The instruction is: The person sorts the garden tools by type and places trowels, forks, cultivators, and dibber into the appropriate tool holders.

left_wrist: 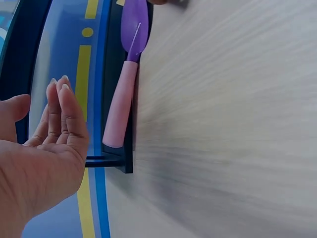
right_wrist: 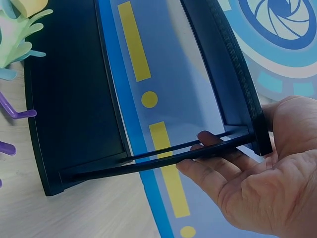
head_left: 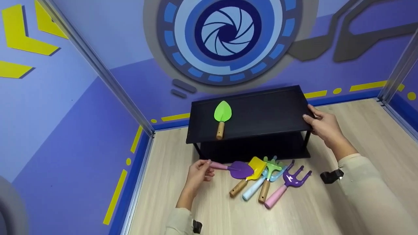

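Observation:
My left hand (head_left: pixel 198 173) is at the handle end of a purple trowel (head_left: pixel 241 169) with a pink handle. In the left wrist view, the fingers of that hand (left_wrist: pixel 54 134) are extended, the thumb is apart, and the trowel's handle (left_wrist: pixel 120 106) lies beside them, not held. My right hand (head_left: pixel 326 127) grips the right end of a black two-tier shelf (head_left: pixel 261 112), thumb on top. Its fingers (right_wrist: pixel 213 171) curl under the top board by the side bars. On the top board lies a green trowel (head_left: pixel 222 112) with a wooden handle.
In front of the shelf lie a yellow shovel (head_left: pixel 257 168), a light-blue tool (head_left: pixel 253 189), a green rake (head_left: pixel 273 166) and a purple fork (head_left: pixel 294 178) with a pink handle, partly overlapping. Printed blue panels (head_left: pixel 130 78) stand behind and at the left of the wood-patterned surface (head_left: pixel 222 215).

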Demonstrator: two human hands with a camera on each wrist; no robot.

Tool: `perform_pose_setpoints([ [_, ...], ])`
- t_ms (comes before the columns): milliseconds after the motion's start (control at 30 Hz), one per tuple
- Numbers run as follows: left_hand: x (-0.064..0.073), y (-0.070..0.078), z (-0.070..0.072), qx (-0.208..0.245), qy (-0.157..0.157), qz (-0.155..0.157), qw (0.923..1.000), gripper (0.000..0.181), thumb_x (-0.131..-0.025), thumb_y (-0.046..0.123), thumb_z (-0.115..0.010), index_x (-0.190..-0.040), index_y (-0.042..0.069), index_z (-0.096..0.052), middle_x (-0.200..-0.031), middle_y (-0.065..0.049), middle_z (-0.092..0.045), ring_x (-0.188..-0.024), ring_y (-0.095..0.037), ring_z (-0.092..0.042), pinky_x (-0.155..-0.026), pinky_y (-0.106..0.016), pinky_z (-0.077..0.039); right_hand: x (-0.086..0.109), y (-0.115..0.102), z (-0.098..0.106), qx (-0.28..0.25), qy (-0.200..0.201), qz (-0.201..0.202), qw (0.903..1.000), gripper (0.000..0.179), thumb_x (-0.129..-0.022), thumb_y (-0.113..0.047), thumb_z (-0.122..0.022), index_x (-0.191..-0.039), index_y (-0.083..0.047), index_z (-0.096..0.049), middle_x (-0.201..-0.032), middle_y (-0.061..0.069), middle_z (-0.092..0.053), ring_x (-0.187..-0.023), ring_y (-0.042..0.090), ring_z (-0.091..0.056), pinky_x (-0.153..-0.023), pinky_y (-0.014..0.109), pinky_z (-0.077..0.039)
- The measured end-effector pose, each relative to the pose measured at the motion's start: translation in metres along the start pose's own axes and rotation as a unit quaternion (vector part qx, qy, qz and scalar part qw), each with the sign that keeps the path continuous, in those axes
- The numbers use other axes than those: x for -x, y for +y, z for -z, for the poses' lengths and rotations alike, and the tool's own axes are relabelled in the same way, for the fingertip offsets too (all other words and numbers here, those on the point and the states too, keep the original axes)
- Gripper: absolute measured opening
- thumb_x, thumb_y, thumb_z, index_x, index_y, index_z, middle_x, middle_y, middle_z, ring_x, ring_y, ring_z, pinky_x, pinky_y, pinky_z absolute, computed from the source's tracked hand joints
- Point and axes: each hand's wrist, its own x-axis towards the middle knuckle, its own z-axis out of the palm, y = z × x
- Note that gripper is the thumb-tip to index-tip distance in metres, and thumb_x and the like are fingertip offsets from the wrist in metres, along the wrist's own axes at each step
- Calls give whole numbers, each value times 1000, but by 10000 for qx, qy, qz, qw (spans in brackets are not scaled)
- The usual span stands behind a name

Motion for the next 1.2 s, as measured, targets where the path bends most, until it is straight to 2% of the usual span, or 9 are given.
perform_pose_setpoints([
  [167,2,-4,-8,-36,-221,19,9997,36,-110,29,-62,-128,-3,-62,-95,-7,-74,-79,-13,-72,-67,-24,-59,0,0,0,-128,-34,14,9999,69,-112,-46,-50,-169,-34,-14,-178,19,-15,-152,43,-46,-121,56,-43],
  [367,2,-9,-20,-346,-480,-1,9982,30,-108,25,-65,-124,0,-65,-97,-9,-74,-80,-16,-72,-68,-27,-60,0,2,1,-29,-6,-18,10000,68,-112,-48,-49,-169,-35,-14,-178,18,-15,-153,41,-45,-120,55,-44],
  [567,2,-15,-35,-405,-478,59,9980,31,-106,25,-68,-125,0,-66,-99,-18,-78,-77,-15,-72,-65,-27,-60,0,4,1,-97,29,65,9999,69,-112,-47,-49,-169,-33,-13,-178,18,-14,-155,43,-41,-122,57,-42],
  [733,2,-22,-47,-499,-446,-11,9978,34,-103,23,-71,-126,-3,-65,-102,-15,-76,-79,-14,-69,-66,-25,-57,0,4,-2,-5,43,136,9999,69,-112,-49,-49,-169,-33,-15,-178,18,-15,-155,42,-42,-122,56,-42],
  [833,3,-26,-56,-731,-483,-196,9960,40,-100,23,-75,-127,-4,-64,-112,-14,-73,-93,-15,-68,-75,-25,-56,0,5,-2,23,38,145,9999,68,-111,-49,-49,-169,-34,-16,-178,18,-15,-155,42,-42,-121,56,-43],
  [967,2,-30,-65,-834,-559,-388,9942,43,-98,21,-78,-127,-6,-63,-125,-21,-70,-112,-22,-69,-94,-34,-61,1,5,-1,21,43,145,9999,69,-111,-50,-49,-169,-33,-16,-178,18,-15,-155,42,-42,-121,56,-43],
  [1100,1,-33,-70,-687,-570,-335,9954,42,-97,19,-79,-128,-6,-64,-128,-23,-69,-112,-24,-71,-100,-39,-62,2,4,-2,46,47,134,9999,69,-111,-51,-49,-169,-34,-16,-178,17,-14,-155,41,-43,-120,51,-45],
  [1200,2,-33,-74,-703,-559,-269,9956,43,-96,18,-80,-128,-5,-64,-129,-22,-70,-111,-24,-72,-99,-38,-62,2,3,0,106,62,128,9998,69,-111,-51,-49,-169,-34,-17,-178,16,-16,-153,39,-45,-116,41,-51],
])
